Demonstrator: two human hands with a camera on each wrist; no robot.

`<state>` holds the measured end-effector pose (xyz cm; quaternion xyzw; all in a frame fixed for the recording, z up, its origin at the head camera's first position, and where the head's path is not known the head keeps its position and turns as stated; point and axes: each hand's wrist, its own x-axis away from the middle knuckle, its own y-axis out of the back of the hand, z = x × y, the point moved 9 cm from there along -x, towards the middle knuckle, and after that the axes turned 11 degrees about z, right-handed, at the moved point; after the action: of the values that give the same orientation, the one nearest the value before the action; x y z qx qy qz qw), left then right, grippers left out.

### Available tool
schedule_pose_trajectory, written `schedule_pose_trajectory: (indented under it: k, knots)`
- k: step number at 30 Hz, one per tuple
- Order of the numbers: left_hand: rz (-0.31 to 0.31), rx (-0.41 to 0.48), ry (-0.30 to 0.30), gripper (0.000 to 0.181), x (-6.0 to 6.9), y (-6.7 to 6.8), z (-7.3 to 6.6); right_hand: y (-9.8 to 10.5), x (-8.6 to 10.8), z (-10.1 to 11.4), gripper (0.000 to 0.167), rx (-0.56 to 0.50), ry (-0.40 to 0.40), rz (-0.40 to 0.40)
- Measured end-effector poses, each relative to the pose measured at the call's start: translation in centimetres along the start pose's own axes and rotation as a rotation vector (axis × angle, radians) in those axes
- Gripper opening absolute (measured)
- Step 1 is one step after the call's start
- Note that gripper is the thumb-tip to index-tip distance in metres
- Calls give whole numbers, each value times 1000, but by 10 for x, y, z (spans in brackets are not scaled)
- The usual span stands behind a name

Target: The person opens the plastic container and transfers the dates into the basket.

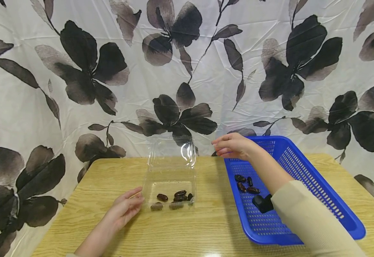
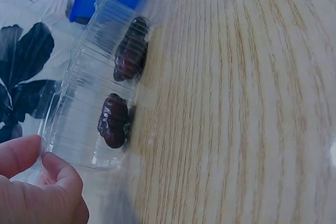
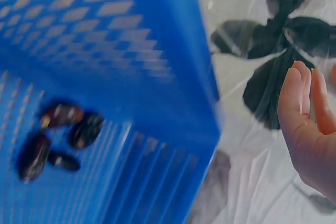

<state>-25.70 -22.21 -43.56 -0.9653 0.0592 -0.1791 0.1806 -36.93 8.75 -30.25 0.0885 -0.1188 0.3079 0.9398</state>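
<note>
A clear hinged plastic box stands on the table, its lid raised behind it. Several dark brown dates lie inside; in the left wrist view one date sits nearest the hand. My left hand pinches the box's left rim between thumb and finger. Above the far left corner of a blue basket is my right hand, its fingers extended and holding nothing. Several dates rest on the basket floor near its left wall; they show in the right wrist view too.
The wooden table carries both containers, with a strip of bare wood between them. A white cloth with dark flowers hangs right behind the table's back edge. A black wrist camera sits under the right sleeve, over the basket.
</note>
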Motion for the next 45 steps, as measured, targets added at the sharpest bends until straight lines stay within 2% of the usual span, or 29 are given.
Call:
schedule_pose_trajectory:
  k: [5,10,19,24,32,40,45]
  knots:
    - [10,-6,-3,65,-1,-1,0,-23,-11,6,43,1,15,29]
    - [23,-15,-4,63,-2,-1,1,-43,-23,4,40,11,-3,36]
    - [8,-28,-5,63,-2,1,1,-77,-46,0,35,-1,-22,48]
    - [5,-27,-4,61,0,2,1,-93,-56,-7,33,-7,-28,65]
    - [21,-32,-4,62,0,-1,-1,-121,-71,-31,30,-30,-64,94]
    - [21,-26,-7,64,0,-1,-2,-148,-82,-58,25,65,-67,106]
    - [20,-25,-6,62,-2,-1,0,-159,-85,-64,21,212,-31,76]
